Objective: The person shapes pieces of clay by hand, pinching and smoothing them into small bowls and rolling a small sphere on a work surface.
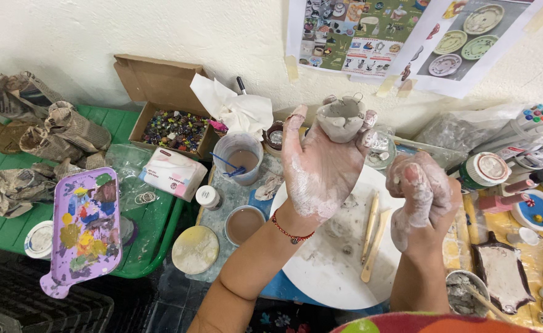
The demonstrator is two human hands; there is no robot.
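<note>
Small clay pot (pixel 341 118) held aloft above the white round board (pixel 327 259).

The pot, already hollowed but rough-rimmed, is cradled on the fingertips of the open left hand (pixel 317 166); the right hand (pixel 422 197), beside the board's right edge, is closed, its contents indiscernible. Wooden tools (pixel 373 237) are left on the board.

White rough wall (pixel 160 31) with taped posters (pixel 407 37); green table (pixel 0 228).

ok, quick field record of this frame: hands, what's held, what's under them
left hand: raised, palm up, clay-smeared, fingers cupping small grey clay pot
right hand: closed in a loose fist, clay-coated; whether it holds anything cannot be told
below hands: round white board with two wooden modelling tools
nearby: cup of murky water, purple paint palette
</note>
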